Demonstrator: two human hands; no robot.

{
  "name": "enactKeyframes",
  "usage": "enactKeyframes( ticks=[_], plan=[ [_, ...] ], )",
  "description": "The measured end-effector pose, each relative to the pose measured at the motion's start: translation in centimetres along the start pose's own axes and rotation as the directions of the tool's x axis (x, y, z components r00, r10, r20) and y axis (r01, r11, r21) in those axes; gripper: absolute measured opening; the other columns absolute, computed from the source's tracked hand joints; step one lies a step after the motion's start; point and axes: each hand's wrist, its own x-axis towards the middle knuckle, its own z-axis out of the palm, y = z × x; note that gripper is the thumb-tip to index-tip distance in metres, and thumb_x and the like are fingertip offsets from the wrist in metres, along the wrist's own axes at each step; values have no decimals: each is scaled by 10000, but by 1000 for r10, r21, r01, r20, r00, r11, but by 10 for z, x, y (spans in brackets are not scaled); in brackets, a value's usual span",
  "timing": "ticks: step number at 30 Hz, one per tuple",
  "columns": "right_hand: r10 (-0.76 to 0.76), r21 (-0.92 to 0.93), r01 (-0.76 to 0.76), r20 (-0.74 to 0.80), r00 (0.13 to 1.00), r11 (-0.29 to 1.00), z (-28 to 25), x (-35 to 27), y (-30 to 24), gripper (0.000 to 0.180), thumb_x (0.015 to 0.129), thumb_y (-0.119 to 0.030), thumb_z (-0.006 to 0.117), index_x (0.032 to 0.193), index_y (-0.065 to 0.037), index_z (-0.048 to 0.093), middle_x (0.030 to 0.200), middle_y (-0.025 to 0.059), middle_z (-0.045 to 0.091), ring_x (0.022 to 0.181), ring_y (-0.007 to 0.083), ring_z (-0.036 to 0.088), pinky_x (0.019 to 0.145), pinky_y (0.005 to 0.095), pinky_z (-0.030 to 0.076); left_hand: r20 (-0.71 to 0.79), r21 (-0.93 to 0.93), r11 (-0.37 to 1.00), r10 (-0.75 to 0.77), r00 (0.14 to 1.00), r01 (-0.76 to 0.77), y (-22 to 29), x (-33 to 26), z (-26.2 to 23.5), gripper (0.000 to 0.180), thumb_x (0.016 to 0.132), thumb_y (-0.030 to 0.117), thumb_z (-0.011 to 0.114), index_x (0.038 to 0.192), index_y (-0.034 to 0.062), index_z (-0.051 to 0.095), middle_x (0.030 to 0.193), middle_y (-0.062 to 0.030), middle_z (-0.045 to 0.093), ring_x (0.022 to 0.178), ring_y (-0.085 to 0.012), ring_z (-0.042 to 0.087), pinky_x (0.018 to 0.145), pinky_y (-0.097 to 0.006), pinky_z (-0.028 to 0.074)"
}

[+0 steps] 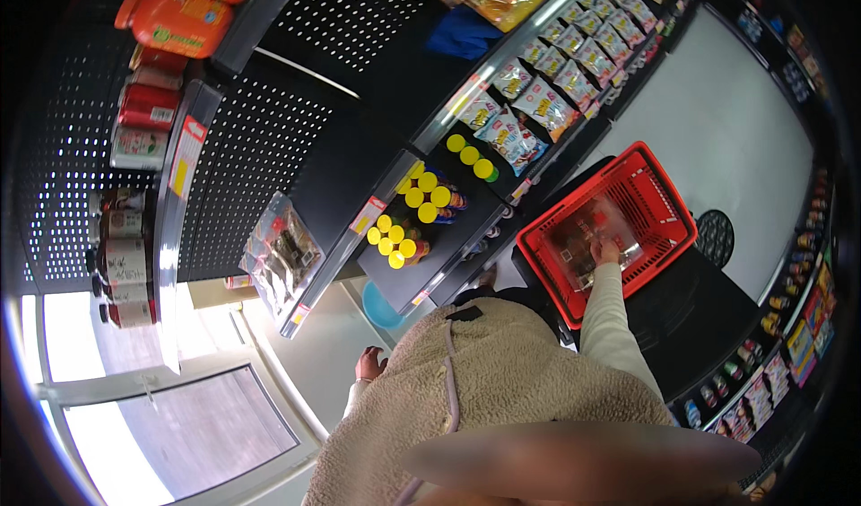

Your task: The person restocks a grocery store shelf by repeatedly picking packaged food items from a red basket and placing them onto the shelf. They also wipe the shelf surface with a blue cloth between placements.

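Observation:
My right hand reaches down into a red plastic shopping basket. Its fingers are closed at the edge of a clear plastic food package, whose contents look reddish and brown. Other clear wrapping lies around the hand, and I cannot tell how many packs there are. A similar clear pack of dark food leans on the end of the shelf to the left. My left hand hangs low beside my fleece coat, fingers loosely bent and apart, holding nothing.
Black shelves carry yellow-lidded cans and rows of snack bags. Dark bottles and orange jugs stand at the left. The basket is beside a black surface. A light-blue basin sits below the shelf end, near a glazed door.

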Motion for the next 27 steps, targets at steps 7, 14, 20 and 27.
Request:
enactKeyframes(
  ticks=[7,14,20,27],
  plan=[
    [19,-333,-30,-39,999,943,16,-26,36,143,930,-130,619,1039,-40,643,904,74,663,771,220,649,616,377,556,-25,-16,995,93,995,-94,21,40,-18,341,803,205,728,1118,100,650,1191,-117,636,1080,-345,623,869,-423,534],
    [-483,-742,341,27,875,577,17,-39,34,128,946,-99,599,962,24,630,797,121,676,596,223,663,466,332,520,-340,-222,836,416,844,-501,110,119,-85,318,799,97,726,1103,59,642,1147,-155,662,1060,-370,635,891,-413,521],
    [-767,-609,792,491,413,37,69,-186,-44,194,975,-190,611,909,-12,652,782,49,682,641,125,645,573,250,496,-361,-376,549,655,664,-746,202,171,-122,370,798,23,698,1162,13,629,1171,-180,665,1078,-355,649,943,-387,512],
    [-486,-210,729,622,613,651,187,-368,-84,126,1002,-144,577,979,-43,649,751,-15,627,617,54,548,563,207,429,-213,-836,158,789,576,-525,293,197,-153,397,965,132,616,1330,5,525,1229,-108,638,1099,-189,637,956,-307,484]
  ],
)
